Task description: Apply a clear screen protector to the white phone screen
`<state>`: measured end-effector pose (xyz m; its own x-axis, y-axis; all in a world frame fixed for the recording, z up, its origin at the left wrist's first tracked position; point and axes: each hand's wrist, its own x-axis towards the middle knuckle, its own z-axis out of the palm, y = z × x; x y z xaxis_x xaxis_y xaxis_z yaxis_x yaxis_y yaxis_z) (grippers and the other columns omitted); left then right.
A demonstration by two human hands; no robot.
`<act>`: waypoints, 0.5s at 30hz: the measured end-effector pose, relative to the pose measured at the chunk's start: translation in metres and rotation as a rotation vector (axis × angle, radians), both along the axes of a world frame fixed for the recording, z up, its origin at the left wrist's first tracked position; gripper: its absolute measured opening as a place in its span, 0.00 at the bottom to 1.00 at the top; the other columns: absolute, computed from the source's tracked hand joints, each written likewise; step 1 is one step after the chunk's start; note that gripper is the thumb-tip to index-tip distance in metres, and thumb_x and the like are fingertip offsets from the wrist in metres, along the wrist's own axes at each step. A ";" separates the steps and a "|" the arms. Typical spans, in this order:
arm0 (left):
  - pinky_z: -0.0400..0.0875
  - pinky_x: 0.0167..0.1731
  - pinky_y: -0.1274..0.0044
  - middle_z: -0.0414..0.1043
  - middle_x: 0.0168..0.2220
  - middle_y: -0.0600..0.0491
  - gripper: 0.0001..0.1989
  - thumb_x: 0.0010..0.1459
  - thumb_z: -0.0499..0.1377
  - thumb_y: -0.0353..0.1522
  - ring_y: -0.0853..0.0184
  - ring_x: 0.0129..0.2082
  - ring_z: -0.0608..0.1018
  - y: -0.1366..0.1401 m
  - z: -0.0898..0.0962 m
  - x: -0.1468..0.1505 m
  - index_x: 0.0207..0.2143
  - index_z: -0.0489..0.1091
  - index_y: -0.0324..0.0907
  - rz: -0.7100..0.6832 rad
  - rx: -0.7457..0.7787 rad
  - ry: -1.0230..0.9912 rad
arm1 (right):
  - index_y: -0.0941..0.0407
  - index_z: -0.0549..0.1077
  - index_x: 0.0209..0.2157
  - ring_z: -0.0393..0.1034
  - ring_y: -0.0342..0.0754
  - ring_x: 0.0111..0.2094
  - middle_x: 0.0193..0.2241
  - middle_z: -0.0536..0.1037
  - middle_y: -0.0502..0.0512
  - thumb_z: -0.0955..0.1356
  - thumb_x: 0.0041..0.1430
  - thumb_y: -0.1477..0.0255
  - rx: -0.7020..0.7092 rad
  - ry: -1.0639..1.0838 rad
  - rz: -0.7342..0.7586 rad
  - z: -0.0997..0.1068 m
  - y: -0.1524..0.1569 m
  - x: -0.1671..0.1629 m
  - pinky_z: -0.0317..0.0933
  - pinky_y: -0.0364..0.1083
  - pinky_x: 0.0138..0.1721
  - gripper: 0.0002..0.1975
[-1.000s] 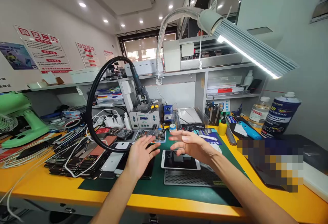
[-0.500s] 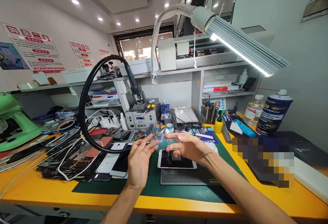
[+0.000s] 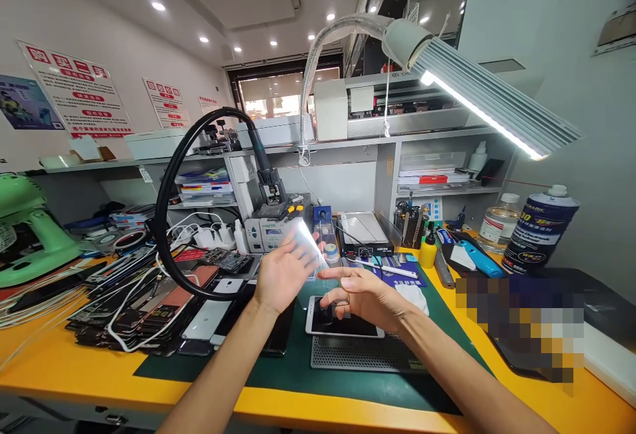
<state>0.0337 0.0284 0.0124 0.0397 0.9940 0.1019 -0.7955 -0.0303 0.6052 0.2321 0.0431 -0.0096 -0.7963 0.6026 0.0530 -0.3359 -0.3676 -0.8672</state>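
Observation:
A thin clear sheet, apparently a screen protector (image 3: 311,240), is tilted between my hands and catches a bright streak of light. My left hand (image 3: 284,276) is palm up with fingers apart, partly seen through the sheet; whether it touches it is unclear. The fingers of my right hand (image 3: 365,293) are bent around the sheet's lower right part, whose edges are hard to make out. Just below lies a white-framed phone (image 3: 350,328) with a dark screen, on a grey perforated mat (image 3: 362,358).
A black flexible hose (image 3: 161,222) loops at left by stacked phone parts (image 3: 114,328). A lit lamp (image 3: 491,103) hangs over the bench. On the right stand a yellow bottle (image 3: 427,250), a clear bottle (image 3: 497,225) and a spray can (image 3: 539,228). The green mat (image 3: 397,391) covers the front.
The clear sheet has tilted and now reflects the lamp brightly. My left hand has turned, its palm and fingers showing more. The phone stays in place while the view shifts slightly.

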 end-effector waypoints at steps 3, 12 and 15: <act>0.70 0.53 0.53 0.71 0.55 0.37 0.30 0.62 0.55 0.28 0.48 0.53 0.78 0.005 -0.002 -0.002 0.66 0.55 0.47 -0.019 0.009 0.045 | 0.64 0.72 0.50 0.77 0.51 0.37 0.32 0.79 0.61 0.78 0.47 0.66 0.003 -0.026 -0.018 0.003 -0.001 -0.001 0.65 0.44 0.32 0.30; 0.72 0.51 0.55 0.74 0.51 0.38 0.26 0.63 0.56 0.30 0.54 0.46 0.81 0.020 -0.013 -0.023 0.63 0.59 0.46 0.110 -0.032 -0.006 | 0.60 0.69 0.52 0.73 0.45 0.30 0.36 0.79 0.58 0.78 0.49 0.65 0.164 -0.224 -0.168 0.003 -0.002 -0.002 0.66 0.46 0.34 0.31; 0.73 0.49 0.53 0.72 0.52 0.37 0.28 0.63 0.58 0.43 0.52 0.46 0.80 0.023 -0.015 -0.031 0.62 0.60 0.43 0.116 -0.091 -0.043 | 0.58 0.70 0.53 0.72 0.46 0.31 0.38 0.78 0.57 0.77 0.50 0.61 0.343 -0.385 -0.274 0.001 0.000 -0.005 0.66 0.48 0.36 0.31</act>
